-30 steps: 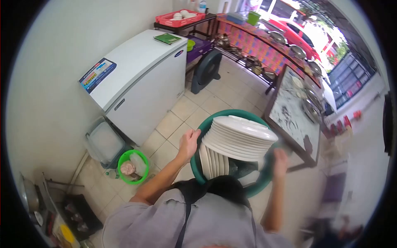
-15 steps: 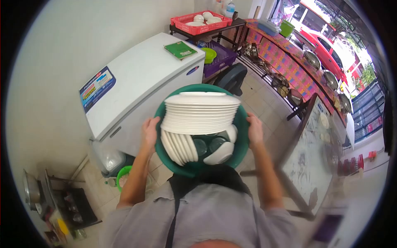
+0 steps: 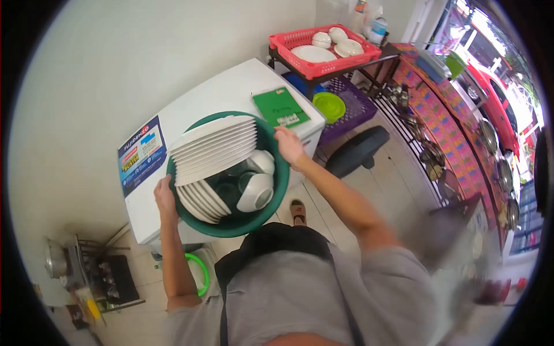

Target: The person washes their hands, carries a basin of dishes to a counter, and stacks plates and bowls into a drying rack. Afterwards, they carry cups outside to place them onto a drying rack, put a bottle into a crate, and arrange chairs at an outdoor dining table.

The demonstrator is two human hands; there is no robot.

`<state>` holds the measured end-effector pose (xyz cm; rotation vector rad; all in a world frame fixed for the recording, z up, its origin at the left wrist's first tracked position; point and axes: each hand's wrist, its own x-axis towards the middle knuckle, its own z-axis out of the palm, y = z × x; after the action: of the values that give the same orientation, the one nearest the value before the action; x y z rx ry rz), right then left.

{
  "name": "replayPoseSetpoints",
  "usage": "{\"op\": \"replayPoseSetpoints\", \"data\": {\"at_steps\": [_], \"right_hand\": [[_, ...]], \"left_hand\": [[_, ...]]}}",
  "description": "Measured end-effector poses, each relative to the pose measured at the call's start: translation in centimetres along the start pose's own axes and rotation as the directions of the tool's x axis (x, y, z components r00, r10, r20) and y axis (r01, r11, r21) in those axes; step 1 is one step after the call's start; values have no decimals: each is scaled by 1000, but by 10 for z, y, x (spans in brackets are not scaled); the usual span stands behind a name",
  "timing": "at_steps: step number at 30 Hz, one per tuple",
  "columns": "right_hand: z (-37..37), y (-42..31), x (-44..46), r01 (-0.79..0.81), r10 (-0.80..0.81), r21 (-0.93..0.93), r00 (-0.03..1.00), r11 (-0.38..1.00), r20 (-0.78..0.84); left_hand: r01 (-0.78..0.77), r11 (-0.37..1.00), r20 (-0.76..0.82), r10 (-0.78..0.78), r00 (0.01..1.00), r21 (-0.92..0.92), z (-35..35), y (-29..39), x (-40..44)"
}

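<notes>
A round green basin is held between my two hands, over the front part of the white chest freezer. My left hand is closed on the basin's left rim, and my right hand grips its upper right rim. Inside, a tall stack of white plates leans at the top. Below it, more white plates stand on edge at the lower left. White bowls and dark glasses sit at the right and middle.
A green booklet lies on the freezer. Beyond it, a red basket of white dishes stands on a rack. A dark fan is on the floor to the right. A stove stands at the lower left.
The basin has moved left from over the floor to over the freezer, with both hands still on its rim. The view has turned, and the freezer and red basket appear nearer.
</notes>
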<state>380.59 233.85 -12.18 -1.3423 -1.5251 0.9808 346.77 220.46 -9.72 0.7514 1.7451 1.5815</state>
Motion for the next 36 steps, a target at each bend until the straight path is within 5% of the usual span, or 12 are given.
{"op": "replayPoseSetpoints", "data": {"at_steps": [2, 9, 11, 16, 19, 22, 23, 24, 28, 29, 32, 36], "right_hand": [[28, 47, 69, 464, -405, -404, 886, 788, 227], [88, 28, 190, 348, -257, -209, 894, 914, 366], [90, 7, 204, 26, 3, -71, 926, 997, 378], [99, 12, 238, 1, 25, -53, 871, 999, 490], [81, 7, 245, 199, -24, -198, 760, 960, 650], [10, -16, 283, 263, -180, -111, 858, 958, 481], [-33, -38, 298, 129, -113, -8, 894, 992, 434], [-64, -34, 327, 324, -264, -212, 927, 922, 268], [-211, 42, 453, 22, -93, -565, 991, 825, -96], [-246, 70, 483, 68, -223, -789, 971, 611, -89], [-335, 98, 525, -133, -139, -777, 952, 616, -274], [-409, 146, 586, -122, 138, -975, 986, 186, -97]], "left_hand": [[-16, 998, -59, 12, 998, -68, 9, -7, 30], [28, 995, -173, -46, 984, -100, 23, -31, 120], [38, 994, -196, -57, 979, -100, 27, -33, 135], [39, 993, -208, -63, 976, -115, 26, -32, 165], [65, 996, -155, -75, 985, -65, 16, -35, 177], [-14, 898, -170, 98, 981, 441, -20, -47, 192], [286, 930, -462, -153, 874, 233, 8, -5, 167], [94, 929, -443, 80, 893, 357, -40, -33, 179], [-179, 726, -519, 621, 588, 664, -14, 68, 132], [-243, 714, -504, 656, 562, 657, 9, 89, 120], [-351, 606, -389, 760, 522, 714, 106, 135, 96], [-520, 806, -96, 563, 821, 283, 236, 155, 104]]}}
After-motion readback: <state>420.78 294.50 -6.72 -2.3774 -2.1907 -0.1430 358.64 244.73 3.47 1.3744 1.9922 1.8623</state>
